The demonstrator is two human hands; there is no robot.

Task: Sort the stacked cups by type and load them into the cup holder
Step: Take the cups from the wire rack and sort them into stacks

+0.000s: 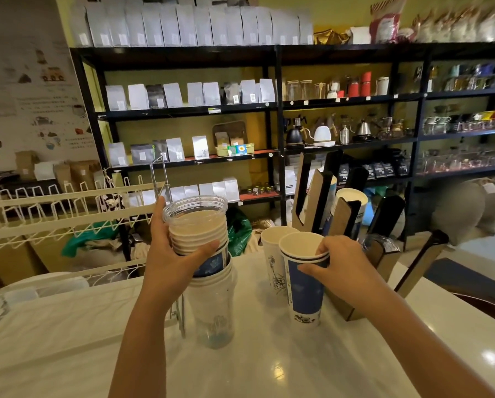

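Observation:
My left hand [173, 254] grips a mixed stack of cups [203, 239]: a clear plastic cup on top, several paper rims under it, a blue paper cup, then clear plastic cups reaching down to the counter. My right hand [336, 261] pinches the rim of a small stack of blue paper cups [305, 291] standing on the counter, fingers inside the top one. Just behind stands a white paper cup with a plant drawing [275, 259]. The wooden cup holder [343, 219] stands to the right, with cups lying in its slanted slots.
A white wire rack [68, 214] runs along the left. Black shelves [277, 110] with bags, kettles and jars fill the back wall. The white counter [298, 363] spreads below my arms. A green bag [239, 228] lies behind the cups.

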